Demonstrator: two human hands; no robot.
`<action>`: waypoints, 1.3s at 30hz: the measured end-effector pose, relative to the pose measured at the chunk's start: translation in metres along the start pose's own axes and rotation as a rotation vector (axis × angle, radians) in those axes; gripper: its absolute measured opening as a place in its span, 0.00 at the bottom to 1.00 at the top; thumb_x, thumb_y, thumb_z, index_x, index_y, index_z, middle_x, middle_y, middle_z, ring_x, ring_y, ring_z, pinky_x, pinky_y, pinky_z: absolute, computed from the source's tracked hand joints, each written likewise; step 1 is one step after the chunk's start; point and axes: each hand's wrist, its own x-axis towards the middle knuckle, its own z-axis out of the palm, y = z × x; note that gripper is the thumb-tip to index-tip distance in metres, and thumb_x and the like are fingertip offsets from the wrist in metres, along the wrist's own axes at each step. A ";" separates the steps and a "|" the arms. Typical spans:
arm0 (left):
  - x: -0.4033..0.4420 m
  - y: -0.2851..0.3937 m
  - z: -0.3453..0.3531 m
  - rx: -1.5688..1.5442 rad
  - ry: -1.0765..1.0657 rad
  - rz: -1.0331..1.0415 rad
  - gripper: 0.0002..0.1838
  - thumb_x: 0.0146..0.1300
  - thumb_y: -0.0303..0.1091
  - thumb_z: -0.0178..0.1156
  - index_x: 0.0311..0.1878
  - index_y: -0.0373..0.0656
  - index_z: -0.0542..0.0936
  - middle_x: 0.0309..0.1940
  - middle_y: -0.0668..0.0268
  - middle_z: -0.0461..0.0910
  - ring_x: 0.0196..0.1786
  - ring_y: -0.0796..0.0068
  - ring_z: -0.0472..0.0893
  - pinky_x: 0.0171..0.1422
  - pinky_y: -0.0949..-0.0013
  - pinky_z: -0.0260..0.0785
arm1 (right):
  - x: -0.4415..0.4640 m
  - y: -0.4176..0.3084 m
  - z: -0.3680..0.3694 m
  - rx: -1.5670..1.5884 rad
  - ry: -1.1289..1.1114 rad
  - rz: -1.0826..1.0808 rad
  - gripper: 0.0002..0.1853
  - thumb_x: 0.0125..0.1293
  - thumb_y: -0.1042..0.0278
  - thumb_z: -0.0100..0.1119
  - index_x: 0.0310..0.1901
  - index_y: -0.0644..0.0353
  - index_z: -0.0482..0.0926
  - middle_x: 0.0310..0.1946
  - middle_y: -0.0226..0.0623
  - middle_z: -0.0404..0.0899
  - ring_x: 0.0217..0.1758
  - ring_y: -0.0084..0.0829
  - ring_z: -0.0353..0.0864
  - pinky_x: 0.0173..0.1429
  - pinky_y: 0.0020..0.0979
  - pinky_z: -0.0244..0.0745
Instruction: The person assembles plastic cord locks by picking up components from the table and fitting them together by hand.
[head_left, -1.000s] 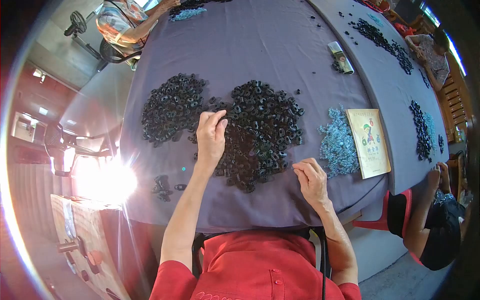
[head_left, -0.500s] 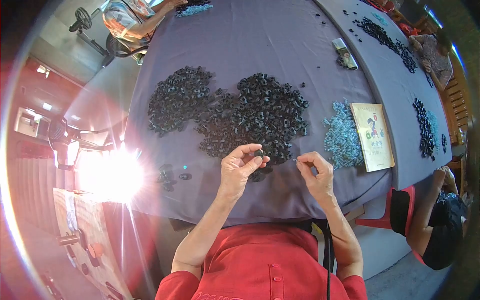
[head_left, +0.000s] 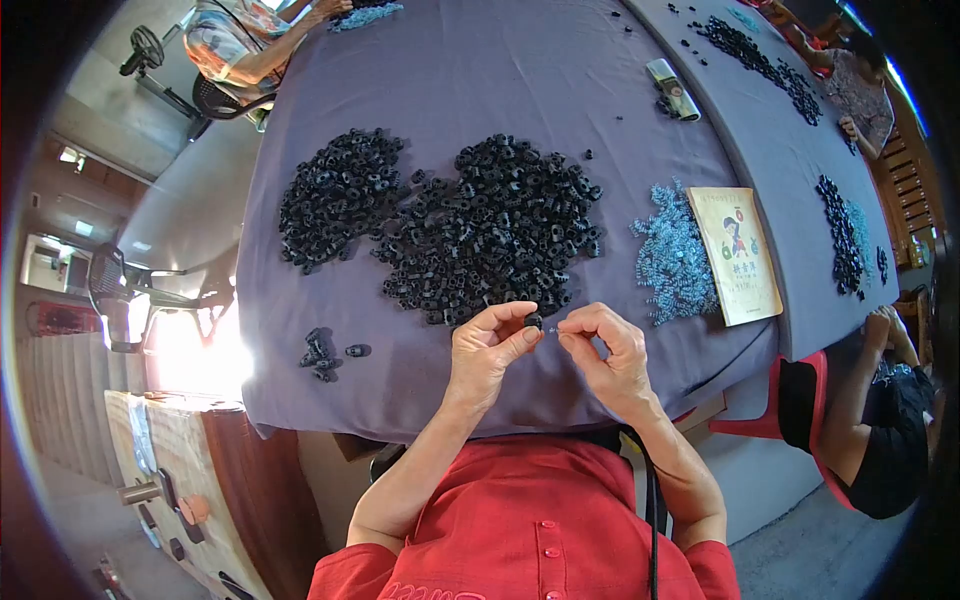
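Observation:
My left hand (head_left: 482, 358) pinches a small black plastic part (head_left: 533, 321) between thumb and forefinger. Close to its right, my right hand (head_left: 610, 355) has thumb and forefinger together on a tiny pale, clear-looking piece (head_left: 553, 330). The two sets of fingertips nearly meet, with a narrow gap between them. Just beyond my hands lies a large heap of similar black parts (head_left: 500, 230). Right of it is a pile of small light-blue translucent pieces (head_left: 672, 262), partly beside a yellowish booklet (head_left: 738, 255).
Another black heap (head_left: 340, 195) lies at left, with a few black parts (head_left: 318, 352) nearer the table's front edge. A packet (head_left: 673, 90) rests farther back. Other people sit around the purple-grey cloth (head_left: 480, 70). A wooden bench (head_left: 190, 470) stands at lower left.
My right hand has moved left with its tiny piece, closing in on the black part in my left hand. The view has shifted slightly, and the window glare has shrunk.

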 end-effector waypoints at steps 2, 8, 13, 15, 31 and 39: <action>0.000 -0.001 0.003 -0.041 -0.028 -0.002 0.13 0.59 0.23 0.63 0.48 0.39 0.78 0.38 0.64 0.82 0.40 0.74 0.82 0.44 0.70 0.76 | 0.000 0.001 0.000 -0.006 -0.001 -0.004 0.07 0.54 0.85 0.61 0.34 0.65 0.77 0.31 0.37 0.80 0.33 0.27 0.79 0.37 0.25 0.73; 0.002 0.000 0.002 -0.255 -0.013 -0.153 0.11 0.63 0.26 0.60 0.48 0.40 0.78 0.38 0.63 0.82 0.41 0.71 0.82 0.46 0.67 0.76 | 0.000 0.004 0.003 -0.013 -0.007 -0.016 0.08 0.53 0.86 0.61 0.34 0.64 0.77 0.31 0.37 0.79 0.32 0.27 0.79 0.36 0.25 0.73; 0.003 -0.003 0.002 -0.278 0.032 -0.135 0.10 0.63 0.27 0.60 0.47 0.40 0.79 0.38 0.62 0.83 0.41 0.71 0.82 0.48 0.65 0.77 | 0.000 0.008 0.007 -0.011 0.004 -0.001 0.08 0.52 0.86 0.61 0.34 0.64 0.77 0.30 0.37 0.79 0.31 0.27 0.79 0.34 0.24 0.72; 0.003 -0.002 0.001 -0.273 0.039 -0.144 0.09 0.63 0.27 0.60 0.47 0.40 0.79 0.38 0.62 0.83 0.41 0.71 0.82 0.48 0.65 0.77 | -0.001 0.010 0.008 -0.009 0.001 -0.013 0.07 0.54 0.85 0.62 0.34 0.65 0.78 0.32 0.38 0.79 0.31 0.27 0.79 0.33 0.24 0.73; -0.010 -0.016 -0.002 -0.260 0.079 -0.142 0.08 0.60 0.25 0.63 0.43 0.39 0.79 0.35 0.63 0.83 0.36 0.74 0.82 0.41 0.73 0.76 | -0.007 0.009 0.019 -0.125 -0.010 -0.116 0.07 0.52 0.85 0.61 0.32 0.63 0.78 0.28 0.37 0.78 0.27 0.33 0.79 0.29 0.28 0.73; -0.035 -0.023 -0.017 -0.256 0.047 -0.199 0.07 0.61 0.24 0.62 0.42 0.41 0.79 0.34 0.64 0.82 0.35 0.75 0.80 0.40 0.71 0.74 | -0.015 0.013 0.017 -0.028 -0.253 0.158 0.08 0.52 0.76 0.67 0.31 0.63 0.77 0.25 0.37 0.77 0.26 0.31 0.79 0.28 0.29 0.72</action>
